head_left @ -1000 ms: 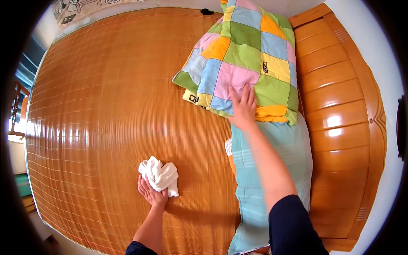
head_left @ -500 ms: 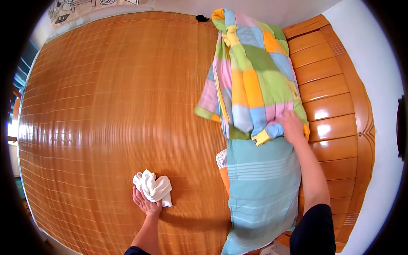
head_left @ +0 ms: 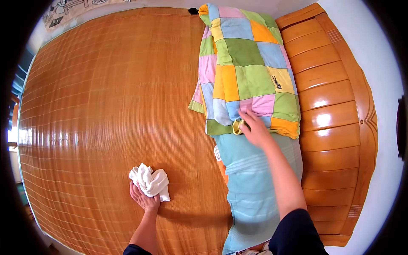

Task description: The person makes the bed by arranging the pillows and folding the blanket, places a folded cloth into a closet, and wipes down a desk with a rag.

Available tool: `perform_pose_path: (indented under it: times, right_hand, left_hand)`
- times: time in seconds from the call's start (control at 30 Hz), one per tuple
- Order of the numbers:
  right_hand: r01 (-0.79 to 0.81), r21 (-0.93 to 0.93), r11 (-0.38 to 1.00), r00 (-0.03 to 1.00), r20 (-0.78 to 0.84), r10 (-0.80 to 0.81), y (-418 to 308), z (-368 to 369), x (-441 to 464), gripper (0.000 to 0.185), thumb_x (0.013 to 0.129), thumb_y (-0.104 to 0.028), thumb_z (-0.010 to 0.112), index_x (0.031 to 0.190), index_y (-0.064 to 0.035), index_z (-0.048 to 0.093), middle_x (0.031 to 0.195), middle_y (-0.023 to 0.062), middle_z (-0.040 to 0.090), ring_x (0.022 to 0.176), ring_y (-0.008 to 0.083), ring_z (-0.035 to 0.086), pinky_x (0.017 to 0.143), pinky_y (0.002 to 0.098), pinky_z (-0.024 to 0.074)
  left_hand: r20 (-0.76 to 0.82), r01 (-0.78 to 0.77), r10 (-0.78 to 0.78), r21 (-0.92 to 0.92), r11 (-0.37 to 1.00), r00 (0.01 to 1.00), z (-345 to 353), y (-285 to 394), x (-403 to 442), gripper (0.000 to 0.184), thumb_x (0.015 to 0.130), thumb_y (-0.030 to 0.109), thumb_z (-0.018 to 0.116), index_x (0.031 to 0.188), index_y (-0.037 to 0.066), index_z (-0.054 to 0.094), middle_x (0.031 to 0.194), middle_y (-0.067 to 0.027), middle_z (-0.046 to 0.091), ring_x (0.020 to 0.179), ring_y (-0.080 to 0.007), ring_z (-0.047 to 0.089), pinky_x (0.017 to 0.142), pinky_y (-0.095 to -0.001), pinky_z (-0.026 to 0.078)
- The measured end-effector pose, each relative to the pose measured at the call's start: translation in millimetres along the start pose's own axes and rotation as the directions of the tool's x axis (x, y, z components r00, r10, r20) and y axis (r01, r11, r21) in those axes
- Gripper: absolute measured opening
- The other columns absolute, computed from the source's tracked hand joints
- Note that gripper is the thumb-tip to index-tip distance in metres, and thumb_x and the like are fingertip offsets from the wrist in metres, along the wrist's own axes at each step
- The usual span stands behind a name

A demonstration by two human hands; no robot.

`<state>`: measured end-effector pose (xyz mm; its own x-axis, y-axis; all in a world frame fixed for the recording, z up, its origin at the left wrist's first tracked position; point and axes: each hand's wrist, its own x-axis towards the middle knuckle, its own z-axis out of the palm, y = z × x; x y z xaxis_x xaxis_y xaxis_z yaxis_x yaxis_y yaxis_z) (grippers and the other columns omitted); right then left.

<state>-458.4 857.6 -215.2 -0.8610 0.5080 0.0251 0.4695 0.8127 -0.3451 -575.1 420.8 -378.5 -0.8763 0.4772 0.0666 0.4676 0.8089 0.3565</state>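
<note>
A crumpled white cloth (head_left: 149,180) lies on the bamboo mat (head_left: 106,106), with my left hand (head_left: 145,198) closed around its near side. Some of that hand's fingers are hidden by the folds. My right hand (head_left: 255,128) is at the near edge of a folded patchwork quilt (head_left: 246,51), by a bunched yellow corner. Its fingers are apart and hold nothing that I can see. The quilt has green, orange, pink, blue and yellow squares. Its near edge overlaps a light blue-green pillow cover (head_left: 259,178).
A wooden headboard (head_left: 327,123) runs along the right side. Something orange and white (head_left: 221,165) sticks out from beneath the pillow cover. A small black object (head_left: 193,11) lies at the far edge of the mat. A wall with a picture cloth (head_left: 63,10) stands beyond.
My right hand has moved left along the quilt's near edge and its fingers have loosened. The quilt lies flatter and straighter. My left hand stays at the white cloth.
</note>
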Motion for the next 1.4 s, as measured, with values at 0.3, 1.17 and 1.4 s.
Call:
perform_pose_path:
  times: [0.3, 1.17, 1.4]
  right_hand:
    - [-0.715, -0.175, 0.677, 0.699, -0.157, 0.698, -93.7, 26.5, -315.3, 0.061, 0.082, -0.037, 0.054, 0.136, -0.0114, 0.040, 0.148, 0.0256, 0.010, 0.135, 0.0457, 0.009, 0.102, 0.0658, 0.0069]
    - [0.011, 0.498, 0.867, 0.428, 0.781, -0.454, -395.7, 99.6, -455.3, 0.054, 0.081, -0.041, 0.058, 0.124, -0.0090, 0.054, 0.114, 0.0197, 0.059, 0.103, 0.0322, 0.058, 0.088, 0.0391, 0.0467]
    - [-0.183, 0.568, 0.803, 0.419, 0.784, -0.458, -535.5, 63.5, -422.0, 0.051, 0.083, -0.033, 0.063, 0.122, -0.0011, 0.053, 0.110, 0.0155, 0.062, 0.098, 0.0214, 0.060, 0.086, 0.0322, 0.0481]
  left_hand:
    - [-0.040, -0.002, 0.000, -0.045, 0.999, 0.999, 2.8, -1.2, -2.6, 0.080, 0.071, 0.039, 0.059, 0.135, 0.003, 0.029, 0.134, -0.0165, 0.033, 0.131, -0.0360, 0.025, 0.108, -0.0494, 0.017]
    - [0.496, 0.583, -0.393, -0.319, 0.747, 0.775, -373.2, -158.3, -360.2, 0.051, 0.069, 0.037, 0.068, 0.110, 0.008, 0.059, 0.099, -0.0148, 0.064, 0.093, -0.0307, 0.061, 0.081, -0.0398, 0.048]
    - [0.316, 0.555, -0.478, -0.644, 0.527, 0.820, -421.1, -203.6, -411.9, 0.049, 0.071, 0.037, 0.068, 0.110, 0.008, 0.061, 0.100, -0.0140, 0.065, 0.093, -0.0266, 0.063, 0.081, -0.0358, 0.048]
